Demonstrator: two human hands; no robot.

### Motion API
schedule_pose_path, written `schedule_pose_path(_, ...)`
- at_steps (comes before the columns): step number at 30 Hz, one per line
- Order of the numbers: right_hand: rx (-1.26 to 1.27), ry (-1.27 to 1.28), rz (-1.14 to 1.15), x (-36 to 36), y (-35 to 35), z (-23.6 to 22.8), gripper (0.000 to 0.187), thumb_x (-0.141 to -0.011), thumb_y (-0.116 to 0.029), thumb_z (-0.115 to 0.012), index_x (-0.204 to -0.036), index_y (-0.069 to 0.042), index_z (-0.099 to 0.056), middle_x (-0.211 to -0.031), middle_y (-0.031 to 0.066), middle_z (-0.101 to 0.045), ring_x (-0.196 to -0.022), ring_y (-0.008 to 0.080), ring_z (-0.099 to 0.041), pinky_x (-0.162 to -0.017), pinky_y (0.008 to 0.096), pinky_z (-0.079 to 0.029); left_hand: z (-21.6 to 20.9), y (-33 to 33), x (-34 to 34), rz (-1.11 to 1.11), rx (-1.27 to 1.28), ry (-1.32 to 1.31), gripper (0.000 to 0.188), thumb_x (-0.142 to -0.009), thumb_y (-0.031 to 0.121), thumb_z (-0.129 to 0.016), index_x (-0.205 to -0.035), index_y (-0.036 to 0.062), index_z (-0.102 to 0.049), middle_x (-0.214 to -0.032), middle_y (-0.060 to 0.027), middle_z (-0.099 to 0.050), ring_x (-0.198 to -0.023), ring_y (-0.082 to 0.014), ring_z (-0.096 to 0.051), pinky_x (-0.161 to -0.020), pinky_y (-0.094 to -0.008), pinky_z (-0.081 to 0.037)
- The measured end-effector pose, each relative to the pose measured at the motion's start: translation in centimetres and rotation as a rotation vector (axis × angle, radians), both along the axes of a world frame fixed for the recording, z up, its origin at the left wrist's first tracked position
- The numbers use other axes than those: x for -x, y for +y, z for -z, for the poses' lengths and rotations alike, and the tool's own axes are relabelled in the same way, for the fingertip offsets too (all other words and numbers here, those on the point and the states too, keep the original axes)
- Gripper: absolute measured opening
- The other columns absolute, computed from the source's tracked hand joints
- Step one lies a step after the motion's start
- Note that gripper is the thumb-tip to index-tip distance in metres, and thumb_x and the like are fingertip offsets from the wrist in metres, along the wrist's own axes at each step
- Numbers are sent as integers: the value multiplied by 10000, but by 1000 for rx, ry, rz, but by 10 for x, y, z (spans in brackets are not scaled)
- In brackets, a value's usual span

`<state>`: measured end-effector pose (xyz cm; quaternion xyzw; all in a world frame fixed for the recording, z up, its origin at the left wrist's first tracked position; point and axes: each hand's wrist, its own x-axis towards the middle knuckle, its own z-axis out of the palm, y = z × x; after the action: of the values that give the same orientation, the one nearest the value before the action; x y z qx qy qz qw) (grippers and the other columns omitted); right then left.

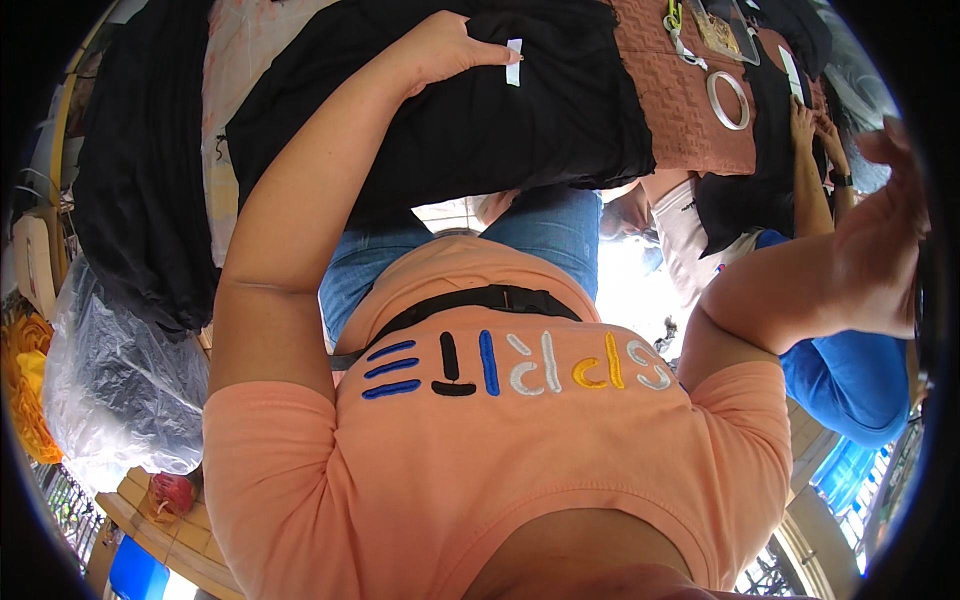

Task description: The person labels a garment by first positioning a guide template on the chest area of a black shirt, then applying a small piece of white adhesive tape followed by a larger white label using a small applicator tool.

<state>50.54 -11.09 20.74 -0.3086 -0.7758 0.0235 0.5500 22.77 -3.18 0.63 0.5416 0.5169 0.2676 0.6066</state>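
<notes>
A: Far left, what is noted?

B: At 9 o'clock a clear bag [110,360]; near 10, a dark drape [140,150], hung down.

A: Next, the left hand [435,52]?

B: Found just left of 12, laid on the black cloth [450,130]. The thumb is stretched toward 3 o'clock, its tip set on the white strip [513,74]. The other fingers are mostly hidden; whether anything is gripped cannot be told.

A: And the strip itself?

B: At 12 o'clock, on the cloth. It lies at 3 o'clock from the left hand; its long axis is run from 12 to 6, crossed almost squarely by the thumb.

A: Further right?

B: Between 1 and 2, a white ring [712,96] is seen on brown fabric [685,135]. Near 2, a co-worker's hands [803,125] are placed by a second dark cloth [772,140].

A: The right hand [882,205]?

B: Held up between 2 and 3, well apart from the strip; the left is far nearer. Its fingers are partly lost at the dark rim; open or closed cannot be told.
</notes>
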Motion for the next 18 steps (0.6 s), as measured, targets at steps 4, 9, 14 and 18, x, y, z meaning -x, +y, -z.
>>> schedule_pose_path(4,51,51,-230,19,-9,-3,142,-972,-89,-573,-1008,37,-520,-813,170,-678,-591,161,-622,-548,218,-489,1,0,4,2,-24,3,238,-803,159,-802,-943,-23,-738,-842,-61,-707,-739,-126,-632,-695,-280,-519)
schedule_pose_path(9,327,185,-373,10,-20,30,131,-902,63,-569,-1003,71,-652,-997,201,-666,-755,219,-644,-666,284,-530,-39,-11,-17,-27,-34,243,697,-685,350,-867,-1127,-136,-633,-1054,-225,-688,-980,-282,-688,-922,-318,-503)
schedule_pose_path(14,883,352,-431,56,20,151,114,-880,12,-691,-991,9,-716,-971,81,-708,-785,118,-671,-733,241,-544,-6,-3,5,17,-2,-91,271,-812,165,-799,-982,-34,-728,-867,-68,-709,-759,-134,-642,-714,-276,-526)
schedule_pose_path(18,969,263,-229,70,25,196,96,-878,-56,-719,-959,-45,-770,-884,41,-678,-721,91,-636,-680,215,-517,-2,1,5,43,29,-108,296,-818,176,-798,-1007,-40,-723,-890,-77,-714,-775,-136,-648,-725,-273,-529)
